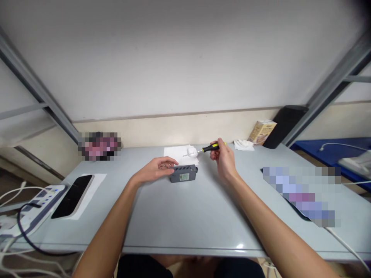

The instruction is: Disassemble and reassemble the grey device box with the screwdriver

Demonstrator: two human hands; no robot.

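Note:
A dark grey box point(183, 174) with slots along its top and a pale label on its front stands on the grey table point(191, 220). Around its left end my left hand point(158, 168) is closed, thumb at the front top edge and fingers behind. My right hand point(222, 157) grips a black and yellow screwdriver point(210, 148) by its handle, to the right of and above the box. The metal shaft points left, its tip over a white paper point(172, 153). Behind the shaft sits a small white rounded object point(191, 151).
On the left lie a black-screened phone point(72, 196) and a white power strip point(43, 208) with cables. A crumpled tissue point(244, 145), a carton point(262, 132) and a black cylindrical object point(285, 125) are at the back right. Blurred items lie at the right and back left.

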